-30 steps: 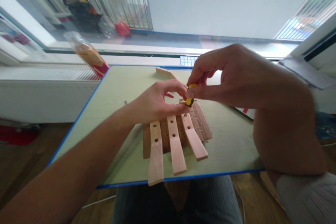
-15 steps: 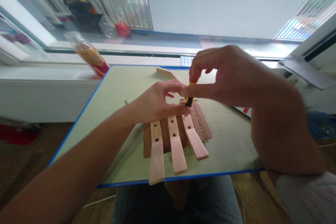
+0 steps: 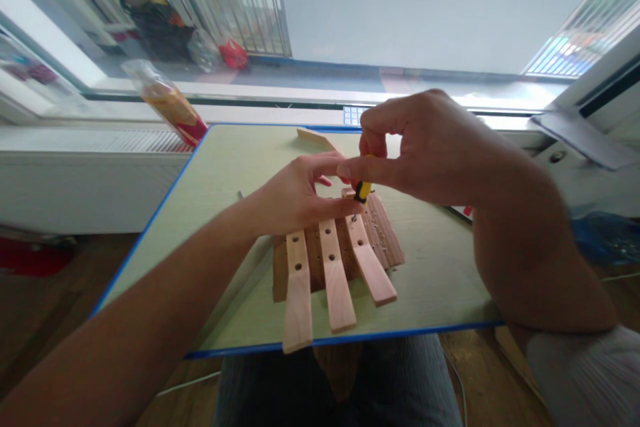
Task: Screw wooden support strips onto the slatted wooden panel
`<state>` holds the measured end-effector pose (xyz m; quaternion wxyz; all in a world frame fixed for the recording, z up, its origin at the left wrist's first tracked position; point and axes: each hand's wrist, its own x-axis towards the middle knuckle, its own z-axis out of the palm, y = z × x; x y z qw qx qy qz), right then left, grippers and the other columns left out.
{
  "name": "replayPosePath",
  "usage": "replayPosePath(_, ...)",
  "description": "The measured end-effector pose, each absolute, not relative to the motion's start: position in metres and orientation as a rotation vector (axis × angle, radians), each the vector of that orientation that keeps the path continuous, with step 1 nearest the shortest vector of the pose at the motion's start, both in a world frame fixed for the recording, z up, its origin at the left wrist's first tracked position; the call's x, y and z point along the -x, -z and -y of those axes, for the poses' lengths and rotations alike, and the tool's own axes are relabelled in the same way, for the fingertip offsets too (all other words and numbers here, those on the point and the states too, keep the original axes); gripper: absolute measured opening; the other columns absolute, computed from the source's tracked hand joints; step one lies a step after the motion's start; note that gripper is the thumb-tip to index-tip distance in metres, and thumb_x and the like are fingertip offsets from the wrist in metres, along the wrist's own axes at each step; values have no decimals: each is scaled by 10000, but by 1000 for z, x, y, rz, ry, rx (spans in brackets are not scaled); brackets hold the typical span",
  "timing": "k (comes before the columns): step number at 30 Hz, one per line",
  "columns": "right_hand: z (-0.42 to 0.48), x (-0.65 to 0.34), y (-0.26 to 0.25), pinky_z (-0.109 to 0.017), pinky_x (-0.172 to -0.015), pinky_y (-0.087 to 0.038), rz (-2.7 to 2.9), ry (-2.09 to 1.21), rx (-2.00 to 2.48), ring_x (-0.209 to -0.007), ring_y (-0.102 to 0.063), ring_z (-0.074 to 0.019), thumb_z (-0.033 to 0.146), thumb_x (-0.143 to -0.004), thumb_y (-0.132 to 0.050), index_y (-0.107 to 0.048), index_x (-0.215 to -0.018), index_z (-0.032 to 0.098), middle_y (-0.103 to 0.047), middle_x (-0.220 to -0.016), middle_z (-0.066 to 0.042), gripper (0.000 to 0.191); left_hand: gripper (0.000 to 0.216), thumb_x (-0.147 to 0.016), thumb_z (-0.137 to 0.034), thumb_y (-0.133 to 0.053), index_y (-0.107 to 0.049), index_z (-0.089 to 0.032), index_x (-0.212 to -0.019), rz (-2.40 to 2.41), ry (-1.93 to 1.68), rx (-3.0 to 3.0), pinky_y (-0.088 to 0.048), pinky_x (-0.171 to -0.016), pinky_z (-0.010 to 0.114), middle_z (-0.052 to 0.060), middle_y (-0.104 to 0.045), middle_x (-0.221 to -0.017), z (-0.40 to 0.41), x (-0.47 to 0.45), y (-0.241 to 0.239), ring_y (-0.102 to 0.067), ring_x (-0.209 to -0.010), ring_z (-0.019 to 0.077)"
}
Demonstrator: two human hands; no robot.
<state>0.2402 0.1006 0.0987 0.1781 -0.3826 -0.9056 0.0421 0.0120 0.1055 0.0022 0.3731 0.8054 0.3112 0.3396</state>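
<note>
A yellow and black screwdriver (image 3: 363,191) stands nearly upright, its handle top pinched between the thumb and fingers of my right hand (image 3: 415,147). My left hand (image 3: 300,193) curls in from the left, thumb and fingers closed about the lower handle. Below the handle, a screw (image 3: 355,219) shows in the right wooden slat (image 3: 374,270). That slat, a middle slat (image 3: 341,300) and a left slat (image 3: 299,307) lie on a ridged brown wooden board (image 3: 387,240). Dark holes show in the slats. My left hand covers their far ends.
The pale green table (image 3: 235,160) has a blue edge. Another wooden piece (image 3: 315,137) lies beyond my hands. A plastic bread bag (image 3: 173,103) leans at the table's far left corner, beside a white radiator (image 3: 100,187). A window runs along the far side.
My right hand has shifted slightly left, with its fingers turned around the handle. The screwdriver has rotated and tilts a little, showing more yellow. My left hand stays put.
</note>
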Motion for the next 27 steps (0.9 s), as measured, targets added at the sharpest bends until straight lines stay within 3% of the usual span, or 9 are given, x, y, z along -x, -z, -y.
replayPosePath(5, -101, -241, -100, -419, -597, -374, 2550, -110, 1120, -628, -512, -187, 536, -968, -763, -721, -748, 244, -653, -685, -8, 368, 277, -904, -395, -879, -841, -216, -1112, -781, -857, -2110, -549, -1008, 362, 54, -821, -1166, -105, -11, -2, -747, -1073, 240)
replayPosePath(8, -101, -248, -106, -417, -624, -400, 2554, -115, 1138, -653, -567, -198, 600, -995, -714, -787, -800, 264, -715, -736, -17, 396, 262, -905, -390, -881, -853, -235, -1114, -797, -863, -2122, -552, -1009, 359, 40, -830, -1163, -105, -12, -3, -748, -1067, 230)
replayPosePath(13, -96, -260, -120, -388, -837, -565, 2588, -367, 956, -907, -746, -235, 429, -941, -792, -862, -982, 341, -851, -1040, 0, 120, 203, -913, -377, -867, -876, -247, -1067, -779, -838, -2154, -549, -1051, 383, 54, -827, -1197, -103, -13, -7, -742, -1118, 239)
replayPosePath(16, -94, -261, -123, -383, -892, -588, 2597, -508, 921, -975, -768, -241, 322, -911, -797, -867, -1037, 336, -861, -1113, 2, 145, 177, -920, -360, -857, -879, -247, -1054, -767, -839, -2148, -550, -1055, 384, 56, -822, -1217, -104, -13, -8, -745, -1116, 237)
replayPosePath(21, -97, -260, -117, -378, -809, -570, 2609, -492, 894, -884, -758, -230, 337, -945, -789, -869, -1017, 284, -865, -1039, -17, 120, 215, -923, -382, -850, -878, -256, -1096, -741, -828, -2146, -534, -1126, 431, 72, -796, -1304, -105, -13, -8, -721, -1240, 279)
replayPosePath(27, -99, -257, -114, -358, -715, -543, 2581, -495, 870, -770, -720, -199, 306, -946, -788, -866, -936, 270, -851, -927, -11, 87, 212, -911, -386, -853, -855, -226, -1050, -775, -836, -2144, -547, -1080, 453, 82, -807, -1256, -105, -12, -7, -729, -1197, 281)
